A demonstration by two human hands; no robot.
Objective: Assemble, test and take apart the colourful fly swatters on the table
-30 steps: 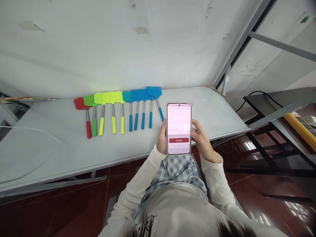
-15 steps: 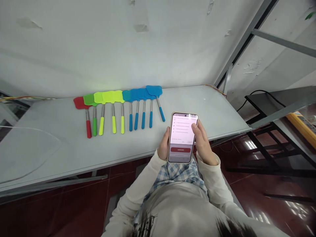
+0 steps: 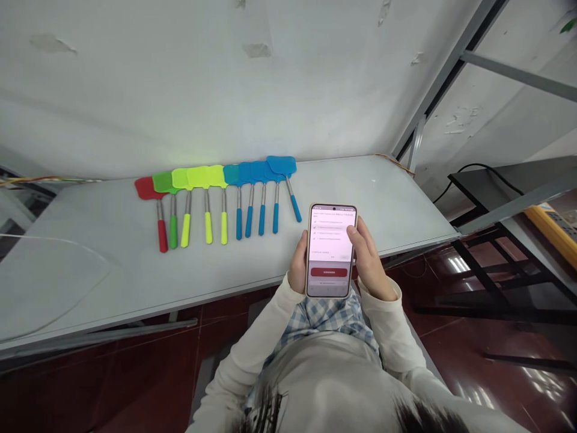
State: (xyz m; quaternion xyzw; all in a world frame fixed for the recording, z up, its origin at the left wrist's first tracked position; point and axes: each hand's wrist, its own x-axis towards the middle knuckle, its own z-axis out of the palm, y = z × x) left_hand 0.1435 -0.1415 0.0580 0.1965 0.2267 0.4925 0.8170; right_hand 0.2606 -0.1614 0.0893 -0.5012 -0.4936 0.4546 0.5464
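Note:
A smartphone (image 3: pixel 330 252) with a lit screen is held upright above my lap, in front of the table's near edge. My left hand (image 3: pixel 298 264) is closed around its left side. On its right side, my right hand (image 3: pixel 370 258) grips the edge, with the thumb over the upper right of the screen. Beyond the phone, several fly swatters lie in an overlapping row: a red fly swatter (image 3: pixel 162 234) at the left end, then a green fly swatter (image 3: pixel 174 231), yellow fly swatters (image 3: pixel 208 227), and blue fly swatters (image 3: pixel 262 219) on the right.
The swatters rest on a white table (image 3: pixel 135 276) against a white wall (image 3: pixel 202 84). A thin white cable (image 3: pixel 97 252) curves across the table's left. At the right are a metal frame (image 3: pixel 417 135) and a dark stool-like frame (image 3: pixel 487 270).
The phone has tilted slightly, its top shifting left, and my right thumb has moved a little left with it. The fly swatters have stayed in place.

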